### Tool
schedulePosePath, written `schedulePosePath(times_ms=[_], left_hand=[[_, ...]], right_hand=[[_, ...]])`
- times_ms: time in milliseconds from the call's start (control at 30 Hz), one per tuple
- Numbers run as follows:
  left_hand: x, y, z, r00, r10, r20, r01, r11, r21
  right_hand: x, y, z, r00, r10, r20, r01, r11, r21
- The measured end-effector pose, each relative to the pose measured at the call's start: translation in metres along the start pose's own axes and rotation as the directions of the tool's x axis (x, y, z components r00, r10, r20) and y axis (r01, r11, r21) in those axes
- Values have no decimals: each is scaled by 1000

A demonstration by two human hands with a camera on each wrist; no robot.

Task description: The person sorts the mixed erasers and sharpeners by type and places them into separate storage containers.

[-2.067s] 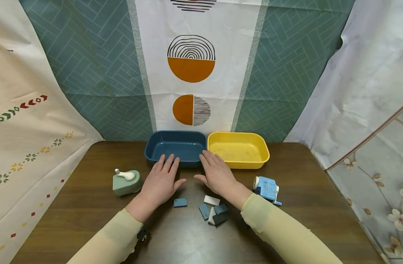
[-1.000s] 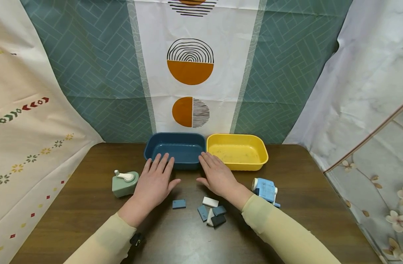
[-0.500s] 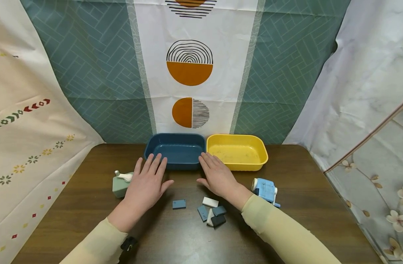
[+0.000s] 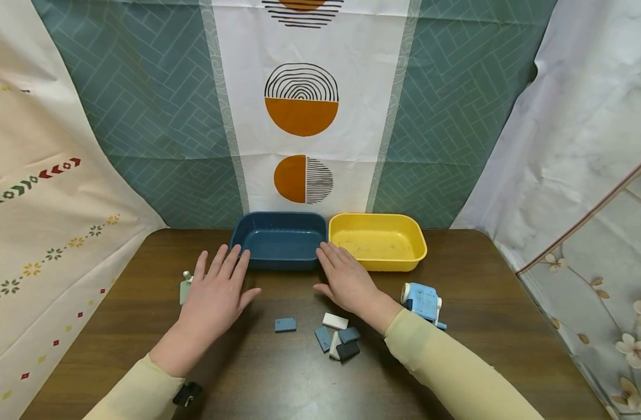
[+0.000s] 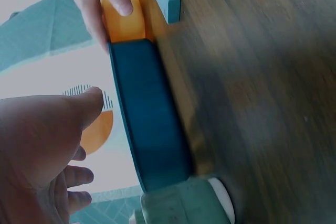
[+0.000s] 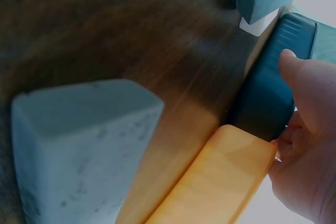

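Note:
My left hand [image 4: 215, 297], fingers straight and slightly spread, holds nothing. It hovers palm down at the left, before the blue bin [image 4: 286, 264], and covers most of a green crank pencil sharpener [image 4: 185, 291]; the left wrist view shows more of that sharpener [image 5: 184, 203]. My right hand [image 4: 347, 280] is straight-fingered, its fingertips overlapping where the blue bin meets the yellow bin [image 4: 391, 265]. Below the hands lie small eraser-like blocks: a lone blue block [image 4: 285, 325], and a group with a white block [image 4: 335, 320] and a black block [image 4: 348, 350].
Right of my right forearm stands a light-blue device with a crank [image 4: 424, 300], resembling another sharpener. Both bins sit side by side at the back of the brown table [image 4: 483, 350], against a hanging patterned cloth [image 4: 189, 116]. Cloths also hang at both sides.
My left hand has moved left, away from the blue bin's middle, and now hides most of the green sharpener. The right hand and the blocks have stayed in place.

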State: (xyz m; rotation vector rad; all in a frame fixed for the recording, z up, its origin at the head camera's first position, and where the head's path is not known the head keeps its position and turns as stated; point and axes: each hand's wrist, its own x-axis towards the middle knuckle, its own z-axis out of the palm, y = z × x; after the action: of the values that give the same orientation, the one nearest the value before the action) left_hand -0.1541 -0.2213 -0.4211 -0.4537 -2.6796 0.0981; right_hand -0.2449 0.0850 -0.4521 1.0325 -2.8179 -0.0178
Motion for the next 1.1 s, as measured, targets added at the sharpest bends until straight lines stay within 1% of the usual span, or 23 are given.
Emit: schedulePosePath(times_ms=[233, 500, 600, 733, 833, 933, 1100], left_hand=[[-7, -9, -6, 1000, -27, 4, 27, 1000, -11], [-14, -21, -10, 998, -66, -7, 65, 997, -41], [-18, -27, -9, 997, -77, -19, 76, 996, -46], [-25, -34, -8, 995, -86, -49, 83, 995, -57], [-30, -38, -9, 994, -98, -56, 93, 993, -73], [-34, -44, -8, 993, -109, -41, 105, 990, -89], [-41, -52, -9, 992, -130, -2, 129, 984, -120]], right_hand=[[1, 1, -1, 1000, 3, 6, -3, 1000, -12], [0, 2, -3, 1000, 5, -1, -5, 1000, 6], [0, 1, -5, 1000, 7, -4, -7, 1000, 8], [0, 1, -5, 999, -10, -31, 10, 1000, 5], [0, 1, -4, 998, -27, -50, 27, 1000, -3], [-1, 1, -4, 998, -32, -55, 32, 999, -6], [-1, 0, 0, 999, -26, -37, 25, 1000, -11]])
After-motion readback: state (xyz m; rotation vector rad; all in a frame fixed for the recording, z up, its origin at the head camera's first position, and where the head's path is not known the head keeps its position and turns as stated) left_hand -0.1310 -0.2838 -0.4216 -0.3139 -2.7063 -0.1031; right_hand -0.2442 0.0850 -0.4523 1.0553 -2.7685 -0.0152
